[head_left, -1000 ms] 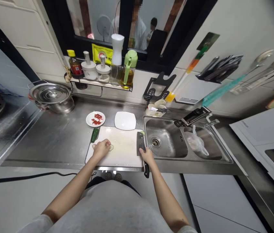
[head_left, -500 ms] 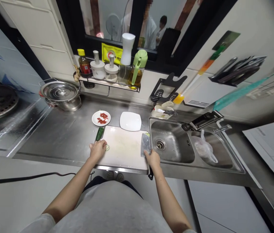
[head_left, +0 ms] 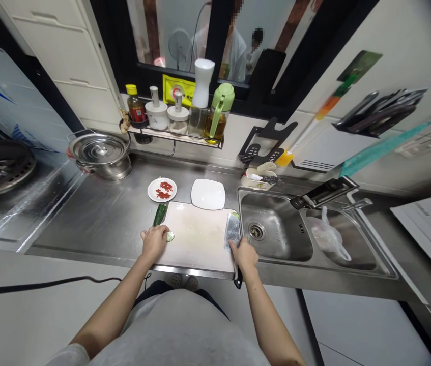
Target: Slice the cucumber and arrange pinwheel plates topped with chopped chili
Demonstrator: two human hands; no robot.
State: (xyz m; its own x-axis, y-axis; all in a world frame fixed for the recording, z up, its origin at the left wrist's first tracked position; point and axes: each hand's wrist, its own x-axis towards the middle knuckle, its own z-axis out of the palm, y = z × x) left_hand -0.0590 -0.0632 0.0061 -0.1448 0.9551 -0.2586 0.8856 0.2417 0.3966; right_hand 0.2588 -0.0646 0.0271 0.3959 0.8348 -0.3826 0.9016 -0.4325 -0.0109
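Observation:
A white cutting board (head_left: 196,244) lies on the counter in front of me. At its left side my left hand (head_left: 154,244) has its fingers bent together against a pale, green-rimmed cucumber piece (head_left: 170,236); the palm side is hidden. A dark green length of cucumber (head_left: 160,215) lies just beyond that hand, along the board's left edge. My right hand (head_left: 245,255) grips a kitchen knife (head_left: 232,231) with a broad blade, which lies flat over the board's right edge, its black handle toward me. A small green bit (head_left: 235,215) shows by the blade's far end.
Behind the board are a small plate with chopped red pieces (head_left: 154,196) and a white square plate (head_left: 208,194). To the right is a double sink (head_left: 276,234) holding a plastic bag (head_left: 328,234). A lidded steel pot (head_left: 113,168) and a condiment rack (head_left: 179,137) stand farther back.
The view has shifted slightly, so everything sits a little lower and farther right. The cucumber piece at my left fingertips looks slightly turned. My right hand stays on the knife.

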